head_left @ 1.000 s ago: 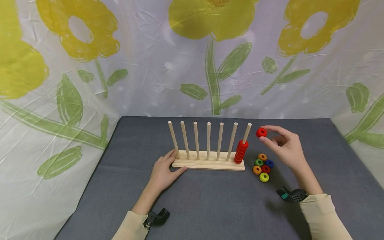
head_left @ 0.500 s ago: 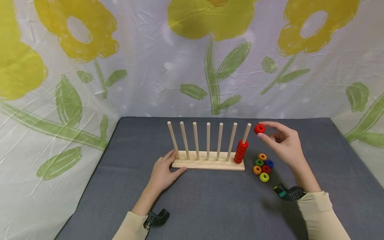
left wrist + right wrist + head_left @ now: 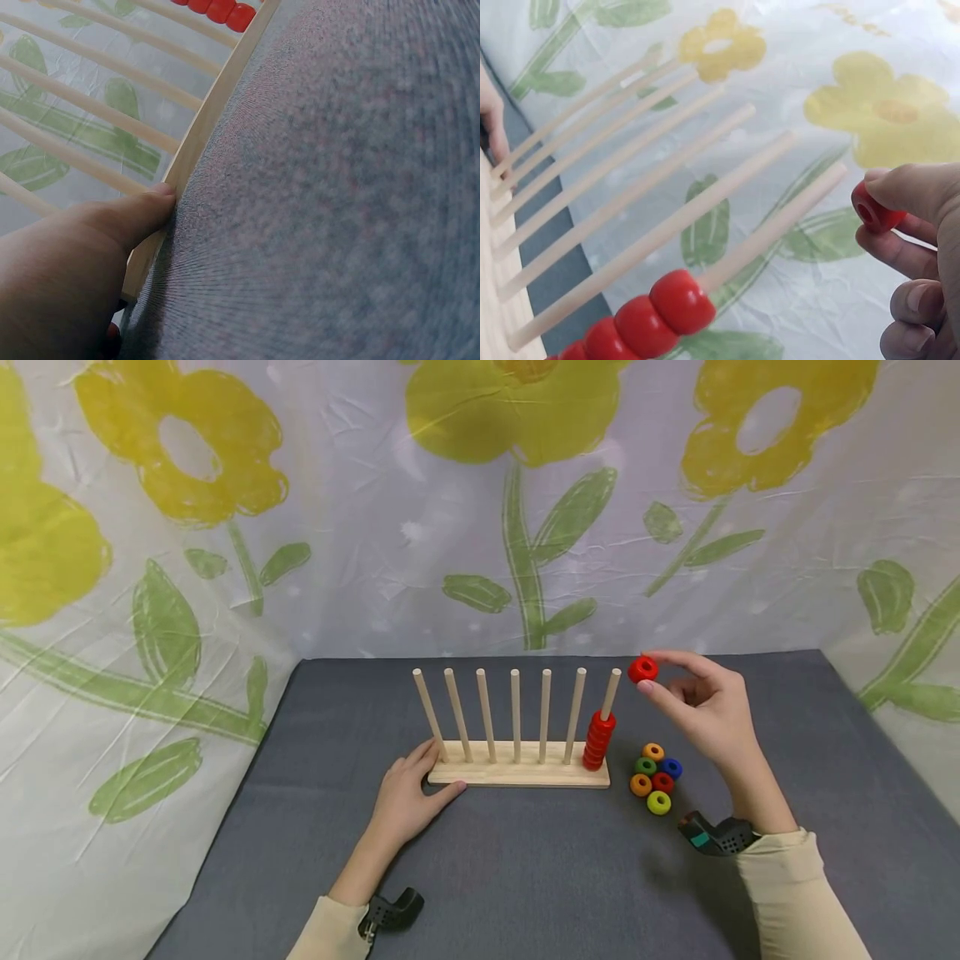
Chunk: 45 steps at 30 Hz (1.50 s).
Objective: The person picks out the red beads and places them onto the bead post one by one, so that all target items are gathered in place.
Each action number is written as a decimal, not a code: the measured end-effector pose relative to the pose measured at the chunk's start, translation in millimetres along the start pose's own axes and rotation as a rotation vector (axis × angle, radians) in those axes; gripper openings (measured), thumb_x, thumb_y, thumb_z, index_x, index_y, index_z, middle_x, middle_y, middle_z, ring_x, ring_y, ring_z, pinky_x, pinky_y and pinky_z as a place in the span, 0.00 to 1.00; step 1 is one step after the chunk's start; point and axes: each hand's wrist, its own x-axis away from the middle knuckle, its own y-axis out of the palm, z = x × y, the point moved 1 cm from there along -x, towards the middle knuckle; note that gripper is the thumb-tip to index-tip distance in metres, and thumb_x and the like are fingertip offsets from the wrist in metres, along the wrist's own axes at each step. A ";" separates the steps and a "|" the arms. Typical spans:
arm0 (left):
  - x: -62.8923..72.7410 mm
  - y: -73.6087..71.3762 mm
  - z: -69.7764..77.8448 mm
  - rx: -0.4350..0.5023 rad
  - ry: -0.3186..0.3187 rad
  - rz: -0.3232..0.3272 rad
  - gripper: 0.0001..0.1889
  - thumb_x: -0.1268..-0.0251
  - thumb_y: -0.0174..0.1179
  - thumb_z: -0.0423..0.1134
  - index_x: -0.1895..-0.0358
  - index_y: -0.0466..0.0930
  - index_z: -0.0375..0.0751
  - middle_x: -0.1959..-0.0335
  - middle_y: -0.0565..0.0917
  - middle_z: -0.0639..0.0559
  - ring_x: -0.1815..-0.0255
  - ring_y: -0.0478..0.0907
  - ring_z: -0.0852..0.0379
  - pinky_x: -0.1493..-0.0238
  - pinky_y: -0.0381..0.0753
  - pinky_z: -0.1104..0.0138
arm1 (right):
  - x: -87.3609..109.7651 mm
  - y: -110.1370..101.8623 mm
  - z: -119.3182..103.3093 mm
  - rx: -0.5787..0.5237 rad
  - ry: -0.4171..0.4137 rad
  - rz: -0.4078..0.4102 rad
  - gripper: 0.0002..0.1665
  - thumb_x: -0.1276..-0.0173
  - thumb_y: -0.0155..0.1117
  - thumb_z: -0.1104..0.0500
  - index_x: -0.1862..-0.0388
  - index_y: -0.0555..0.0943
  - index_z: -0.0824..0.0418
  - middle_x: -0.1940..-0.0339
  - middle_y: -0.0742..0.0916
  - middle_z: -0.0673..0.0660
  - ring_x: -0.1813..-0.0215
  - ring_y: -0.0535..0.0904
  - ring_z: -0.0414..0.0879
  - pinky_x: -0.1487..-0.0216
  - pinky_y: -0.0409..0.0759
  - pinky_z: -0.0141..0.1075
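A wooden peg rack [image 3: 517, 774] with a row of upright pegs stands on the table. My left hand [image 3: 407, 793] holds its left end, thumb along the front edge and fingers round the far side; in the left wrist view the thumb [image 3: 142, 214] lies against the base. Several red beads [image 3: 598, 743] are stacked on the rightmost peg, whose top part is bare. Between thumb and fingertips my right hand [image 3: 708, 702] pinches a red bead [image 3: 643, 669]. It is up beside that peg's tip, apart from it, and its hole shows in the right wrist view.
Right of the rack lies a small cluster of loose beads: orange [image 3: 641, 785], green [image 3: 645, 766], blue [image 3: 671, 768], red [image 3: 662, 783] and yellow [image 3: 659, 802]. Dark grey cloth [image 3: 525, 868] covers the table. A flower-printed curtain [image 3: 360, 527] hangs behind it.
My right hand has lifted the red bead slightly and brought it left, closer to the rightmost peg's tip. The left hand stays on the rack. The head view has shifted slightly.
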 end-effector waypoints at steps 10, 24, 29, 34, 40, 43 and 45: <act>1.2 -0.2 0.0 0.008 0.002 0.007 0.43 0.38 0.69 0.60 0.25 0.69 0.38 0.26 0.68 0.41 0.39 0.73 0.37 0.41 0.69 0.44 | -8.1 4.3 15.0 -0.051 -0.030 0.043 0.24 0.40 0.70 0.80 0.43 0.83 0.71 0.88 0.68 0.53 0.86 0.59 0.40 0.85 0.56 0.35; 0.7 1.8 -1.3 0.000 0.008 0.010 0.43 0.38 0.69 0.60 0.26 0.70 0.37 0.26 0.68 0.41 0.42 0.73 0.39 0.43 0.71 0.45 | -14.2 13.1 9.3 -0.174 -0.095 0.045 0.24 0.39 0.69 0.79 0.43 0.83 0.71 0.88 0.71 0.52 0.86 0.61 0.40 0.85 0.56 0.34; 0.4 1.9 -2.1 -0.001 0.007 0.009 0.43 0.37 0.69 0.61 0.26 0.70 0.37 0.26 0.68 0.41 0.40 0.73 0.39 0.43 0.71 0.45 | -11.9 12.3 7.0 -0.182 -0.093 0.053 0.24 0.39 0.69 0.80 0.43 0.83 0.72 0.89 0.68 0.52 0.86 0.60 0.39 0.85 0.55 0.34; -0.4 1.6 -1.9 0.005 0.003 0.005 0.43 0.38 0.69 0.61 0.26 0.70 0.38 0.26 0.68 0.42 0.40 0.73 0.38 0.41 0.70 0.45 | -10.3 10.3 9.5 -0.171 -0.074 0.051 0.23 0.39 0.69 0.79 0.43 0.82 0.73 0.89 0.67 0.53 0.86 0.60 0.39 0.85 0.55 0.34; -0.7 1.5 -1.7 0.001 0.006 0.003 0.43 0.38 0.69 0.61 0.26 0.70 0.38 0.26 0.68 0.41 0.39 0.73 0.38 0.41 0.70 0.45 | -9.4 13.1 10.5 -0.079 -0.067 0.033 0.23 0.39 0.71 0.78 0.43 0.83 0.72 0.88 0.68 0.53 0.86 0.59 0.40 0.84 0.56 0.34; -0.7 1.5 -1.6 0.002 0.006 0.001 0.43 0.38 0.69 0.61 0.26 0.70 0.38 0.26 0.68 0.42 0.39 0.73 0.38 0.41 0.70 0.45 | -9.2 15.0 11.7 -0.031 -0.066 0.024 0.25 0.40 0.71 0.79 0.43 0.83 0.71 0.89 0.67 0.54 0.86 0.59 0.41 0.85 0.57 0.34; -0.7 1.4 -1.5 0.003 0.004 0.000 0.43 0.38 0.69 0.61 0.26 0.70 0.38 0.26 0.68 0.42 0.40 0.73 0.38 0.41 0.70 0.45 | -9.6 16.2 10.9 0.004 -0.059 0.020 0.25 0.41 0.71 0.79 0.43 0.84 0.69 0.89 0.67 0.54 0.86 0.59 0.41 0.85 0.57 0.34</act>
